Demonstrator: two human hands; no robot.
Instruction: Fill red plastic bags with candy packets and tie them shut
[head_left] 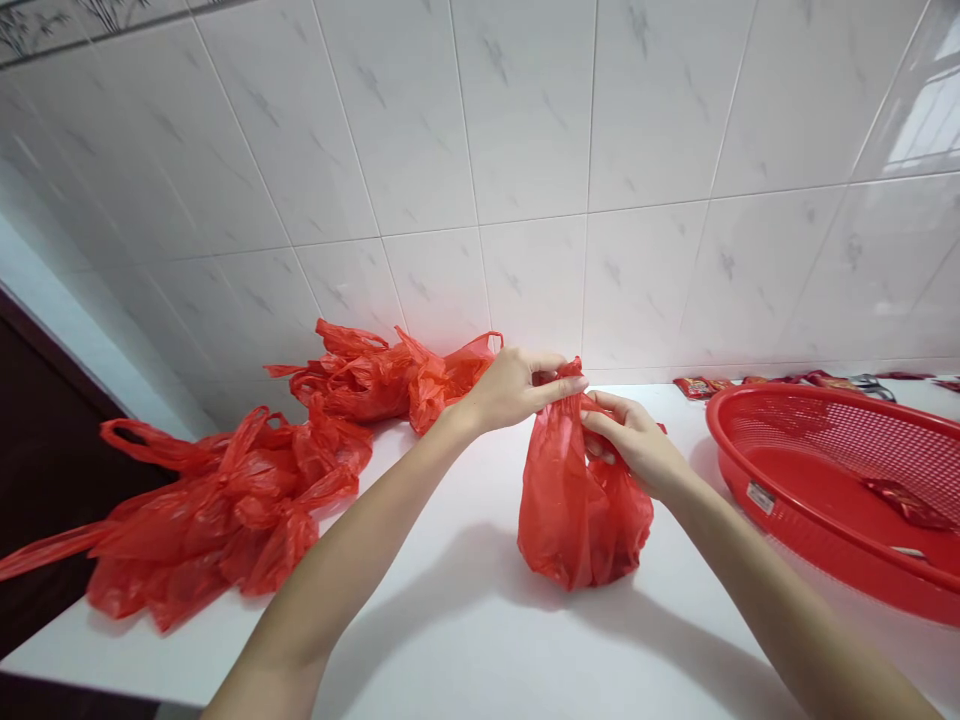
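Rising behind everything, a wall of white marbled ceramic tiles [525, 130] meets a white counter [420, 650] that runs across the view. At the right of the counter sits a wide oval red plastic basket [720, 425] with a mesh side, and a crumpled red foil packet [907, 505] lies inside it. At the left, two loose heaps of thin red plastic carrier bags lie apart, the nearer heap [225, 510] hanging over the counter's edge and the farther one [352, 375] against the wall. Between the heaps and the basket, a full red plastic bag [581, 500] stands on the counter, its bottom bulging and its contents hidden. The left hand [510, 390] and the right hand [626, 440] meet at its gathered top, each grip closed in a pinch on the thin film. The pinch looks sound: it sits close to the neck, with the base resting on the counter, so the bag's weight stays off the thin plastic. Gathering the film evenly helps avoid tears. Small red packets [694, 387] lie along the wall behind the basket, and a small white label [760, 497] sits on the basket's rim.
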